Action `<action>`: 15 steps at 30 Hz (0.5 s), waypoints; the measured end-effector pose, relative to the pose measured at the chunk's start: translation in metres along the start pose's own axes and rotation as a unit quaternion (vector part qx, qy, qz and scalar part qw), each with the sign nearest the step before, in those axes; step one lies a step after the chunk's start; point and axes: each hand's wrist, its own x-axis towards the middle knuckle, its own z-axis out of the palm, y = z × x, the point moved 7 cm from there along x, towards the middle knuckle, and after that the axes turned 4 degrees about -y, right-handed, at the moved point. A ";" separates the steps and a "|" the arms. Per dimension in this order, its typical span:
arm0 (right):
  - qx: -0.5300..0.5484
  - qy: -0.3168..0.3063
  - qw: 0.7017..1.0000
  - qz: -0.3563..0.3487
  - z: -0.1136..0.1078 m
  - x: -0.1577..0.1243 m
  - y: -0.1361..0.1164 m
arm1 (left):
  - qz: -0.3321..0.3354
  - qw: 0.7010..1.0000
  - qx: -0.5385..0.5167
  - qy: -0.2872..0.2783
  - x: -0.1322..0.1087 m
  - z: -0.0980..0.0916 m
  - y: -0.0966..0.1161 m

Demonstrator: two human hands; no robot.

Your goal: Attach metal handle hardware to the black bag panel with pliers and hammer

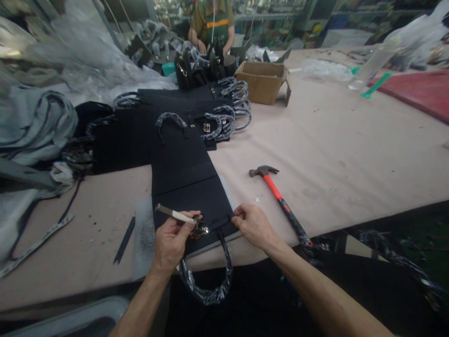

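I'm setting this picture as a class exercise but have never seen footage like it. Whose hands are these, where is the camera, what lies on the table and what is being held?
No machine here: one camera, worn on a person's head, looks down at their own bare hands. The left hand grips a slim white-handled tool. The right hand pinches the near edge of a black bag piece lying flat on the table. A hammer with a red and black handle lies to its right. Farther off are more bag pieces, a cardboard box and another person.

Flat black bag panel (191, 196) at the table (333, 154) edge, plastic-wrapped handle (210, 294) beyond it, white-handled tool (175, 215) atop.
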 end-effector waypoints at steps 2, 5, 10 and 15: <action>-0.003 0.011 1.000 -0.015 0.002 -0.004 0.000 | -0.008 1.000 -0.007 0.004 0.003 0.000 0.000; -0.002 0.029 0.999 -0.046 0.007 -0.010 0.000 | -0.016 1.000 0.008 0.001 0.006 0.007 0.006; -0.024 0.033 0.995 -0.095 0.009 -0.013 -0.005 | -0.016 0.996 0.079 -0.022 0.010 0.033 0.016; 0.020 0.008 0.996 -0.086 0.009 -0.007 0.004 | 0.001 0.995 0.098 -0.034 0.012 0.048 0.020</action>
